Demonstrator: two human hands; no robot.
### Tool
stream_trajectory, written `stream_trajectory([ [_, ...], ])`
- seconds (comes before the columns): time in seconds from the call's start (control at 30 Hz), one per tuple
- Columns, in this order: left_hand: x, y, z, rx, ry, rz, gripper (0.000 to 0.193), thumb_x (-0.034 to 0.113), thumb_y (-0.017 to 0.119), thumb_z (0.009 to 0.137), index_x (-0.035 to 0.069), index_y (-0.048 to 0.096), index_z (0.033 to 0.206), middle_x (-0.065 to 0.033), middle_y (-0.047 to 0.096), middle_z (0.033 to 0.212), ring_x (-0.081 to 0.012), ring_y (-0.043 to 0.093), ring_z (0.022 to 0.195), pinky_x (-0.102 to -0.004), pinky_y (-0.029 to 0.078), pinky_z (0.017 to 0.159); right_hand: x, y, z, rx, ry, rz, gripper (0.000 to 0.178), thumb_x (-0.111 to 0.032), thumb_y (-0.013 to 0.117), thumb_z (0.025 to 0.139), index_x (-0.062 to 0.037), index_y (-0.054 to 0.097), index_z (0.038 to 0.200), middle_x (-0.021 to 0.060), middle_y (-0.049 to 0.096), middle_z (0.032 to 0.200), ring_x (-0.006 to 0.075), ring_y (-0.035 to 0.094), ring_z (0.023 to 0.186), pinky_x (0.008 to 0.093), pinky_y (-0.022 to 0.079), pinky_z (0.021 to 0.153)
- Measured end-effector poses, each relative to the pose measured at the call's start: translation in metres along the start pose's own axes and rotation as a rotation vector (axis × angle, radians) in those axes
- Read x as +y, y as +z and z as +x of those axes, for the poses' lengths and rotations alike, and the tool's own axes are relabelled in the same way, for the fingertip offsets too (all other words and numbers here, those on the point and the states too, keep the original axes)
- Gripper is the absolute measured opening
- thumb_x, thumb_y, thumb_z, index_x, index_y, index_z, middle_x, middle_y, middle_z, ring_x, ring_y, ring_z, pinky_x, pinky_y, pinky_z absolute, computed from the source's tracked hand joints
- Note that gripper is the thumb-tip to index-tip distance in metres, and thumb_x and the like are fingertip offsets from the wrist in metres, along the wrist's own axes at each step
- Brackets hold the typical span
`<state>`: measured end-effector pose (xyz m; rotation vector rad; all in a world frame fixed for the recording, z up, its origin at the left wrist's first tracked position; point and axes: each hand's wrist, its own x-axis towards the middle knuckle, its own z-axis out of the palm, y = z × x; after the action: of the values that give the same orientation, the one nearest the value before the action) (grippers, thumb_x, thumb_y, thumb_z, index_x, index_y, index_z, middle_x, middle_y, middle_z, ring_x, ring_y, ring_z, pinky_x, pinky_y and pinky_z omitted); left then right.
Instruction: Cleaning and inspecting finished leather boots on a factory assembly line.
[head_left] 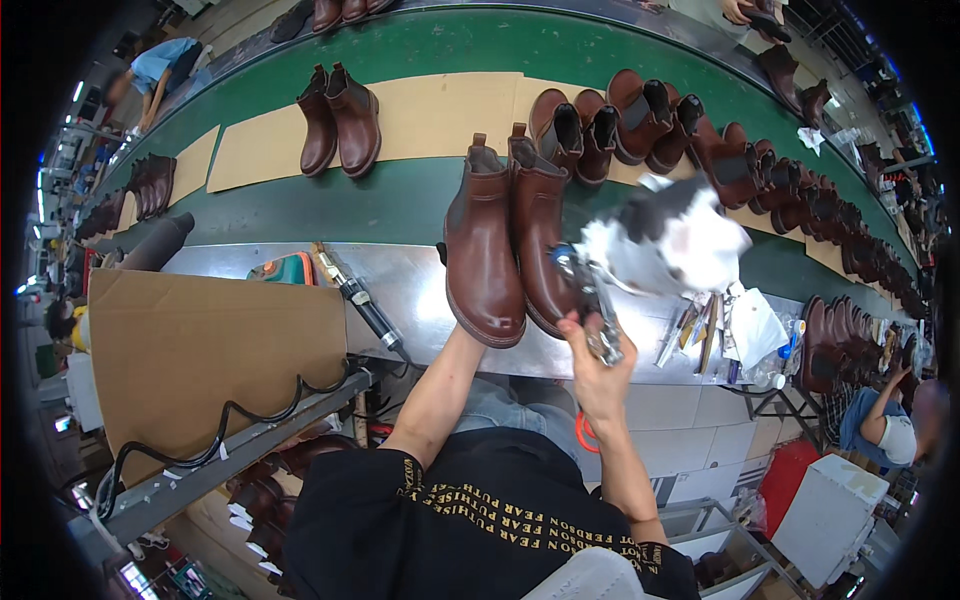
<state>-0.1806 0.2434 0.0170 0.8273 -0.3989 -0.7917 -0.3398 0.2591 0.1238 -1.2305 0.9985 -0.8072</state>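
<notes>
A pair of brown leather ankle boots (487, 265) with pull loops stands raised in front of me, toes toward my body. My left forearm (440, 395) passes under the left boot, and the boots hide the hand that holds them up. Beside the right boot, my right hand (602, 375) is closed around a silvery metal tool (603, 335) that looks like a spray gun, with a blue part by the boot. A blurred, fluffy white and black cloth-like thing (670, 240) is next to the tool; whether it is fixed to it, I cannot tell.
More brown boots (340, 120) stand on cardboard (260, 145) along the green bench (410, 60), with a long row at right. An air tool (365, 305) lies on the metal table (420, 270) at left. Brushes (700, 325) and paper (755, 325) lie at right. A cardboard panel (215, 360) stands left.
</notes>
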Motion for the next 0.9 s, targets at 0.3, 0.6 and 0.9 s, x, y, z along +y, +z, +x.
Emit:
stream_trajectory([
  [0.3,-0.006,-0.021,0.002,-0.024,0.081,0.229,0.03,0.019,0.052,0.094,0.004,0.047,0.12,-0.0066,0.055,0.11,-0.015,0.057,0.095,-0.0305,0.049,0.085,-0.011,-0.002,-0.006,0.005,-0.136,-0.149,0.039,0.004,0.064,0.081,0.0082,0.054,0.118,0.009,0.061,0.084,0.0126,0.061,0.075,0.0246,0.05,0.069],
  [0.6,-0.002,-0.016,0.0,0.023,-0.018,0.037,0.028,0.015,0.05,0.094,0.005,0.047,0.12,-0.0066,0.058,0.101,-0.0156,0.058,0.092,-0.0314,0.05,0.081,-0.01,-0.016,0.006,0.173,-0.052,-0.029,0.011,-0.005,0.068,0.082,0.0035,0.062,0.085,0.002,0.061,0.077,0.0086,0.054,0.072,0.0221,0.045,0.067],
  [0.9,0.002,-0.041,-0.002,-0.038,-0.082,0.12,0.028,0.015,0.05,0.094,0.005,0.048,0.12,-0.0068,0.059,0.1,-0.0159,0.058,0.091,-0.0315,0.05,0.081,-0.046,-0.025,0.017,-0.066,-0.04,-0.225,0.018,-0.006,0.073,0.077,0.0012,0.057,0.075,-0.0036,0.054,0.068,0.0052,0.048,0.066,0.0215,0.042,0.061],
])
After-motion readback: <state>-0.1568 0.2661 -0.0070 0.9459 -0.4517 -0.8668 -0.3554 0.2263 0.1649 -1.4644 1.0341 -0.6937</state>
